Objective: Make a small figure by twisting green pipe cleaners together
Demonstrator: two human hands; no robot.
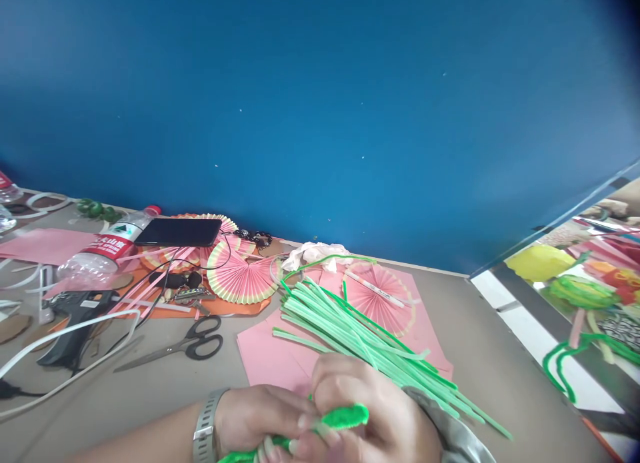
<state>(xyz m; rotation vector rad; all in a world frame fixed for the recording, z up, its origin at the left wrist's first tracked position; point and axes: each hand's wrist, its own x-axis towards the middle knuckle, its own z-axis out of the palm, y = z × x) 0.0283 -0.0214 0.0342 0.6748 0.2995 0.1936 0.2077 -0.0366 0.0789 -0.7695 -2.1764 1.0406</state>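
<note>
Bright green fuzzy stem (pixel 345 416) pinched over desk (pixel 475 343) by curled-in left hand (pixel 265 416) and right hand (pixel 373 403), seemingly for two-point steadiness; mint stems (pixel 340 326) bundled just beyond, apparently for easy reach.

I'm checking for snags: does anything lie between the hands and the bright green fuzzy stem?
Nothing visible does: the left hand and right hand both hold the bright green fuzzy stem. The heap of pale green fuzzy stems lies beyond the hands, not between.
</note>
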